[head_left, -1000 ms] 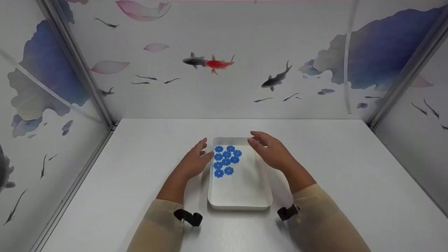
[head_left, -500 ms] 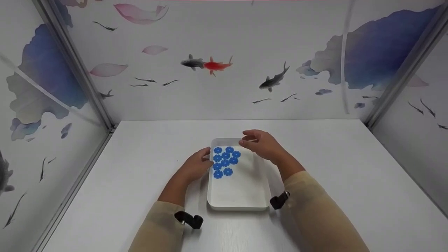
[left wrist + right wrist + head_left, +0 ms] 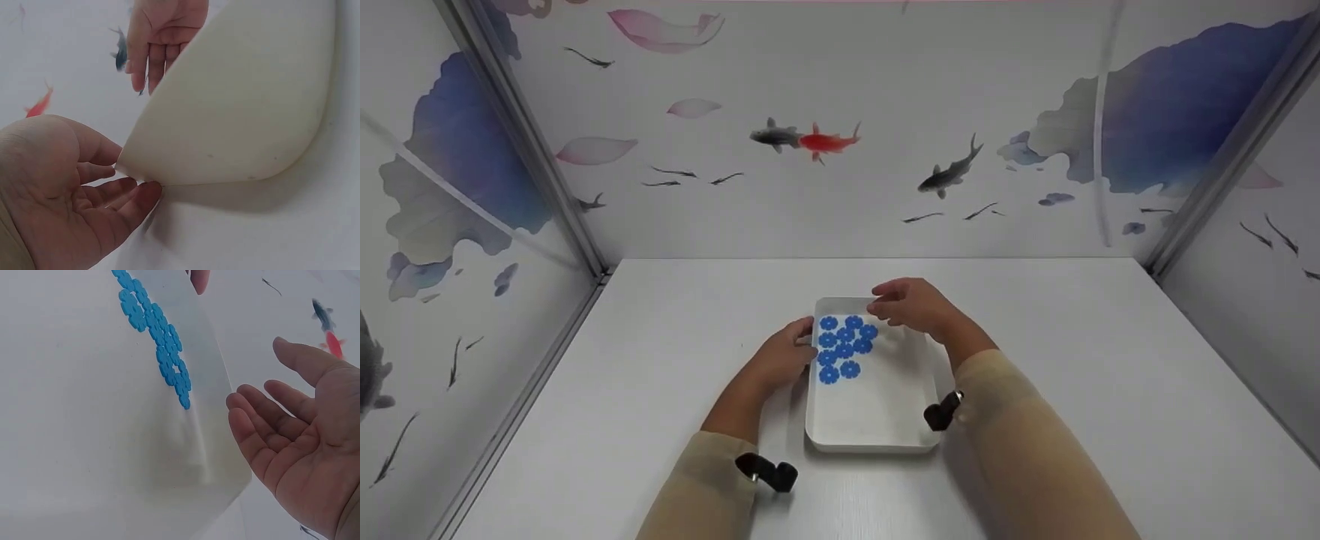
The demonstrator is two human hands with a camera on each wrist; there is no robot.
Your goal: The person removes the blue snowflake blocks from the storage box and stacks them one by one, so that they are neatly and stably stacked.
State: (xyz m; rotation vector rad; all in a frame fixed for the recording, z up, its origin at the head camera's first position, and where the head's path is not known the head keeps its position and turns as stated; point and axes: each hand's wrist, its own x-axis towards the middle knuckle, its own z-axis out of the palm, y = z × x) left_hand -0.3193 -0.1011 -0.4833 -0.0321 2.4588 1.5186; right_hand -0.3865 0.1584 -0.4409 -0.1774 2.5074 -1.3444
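Observation:
A shallow white tray stands on the white table. In its far left part lie several blue flower-shaped plastic pieces, also visible in the right wrist view as blue pieces. My left hand pinches the tray's left edge between thumb and fingers; in the left wrist view the left hand meets the rim at its fingertips. Over the tray's far right corner is my right hand, holding nothing. The right wrist view shows the right hand with loosely bent fingers beside the tray wall.
White panels painted with fish and petals enclose the table at the back and sides. Metal posts stand at the corners. Each sleeve carries a black strap at the wrist.
My right hand has moved left over the tray's far right corner. My left hand has come down slightly, its fingers now against the tray's left edge. The blue pieces lie as before.

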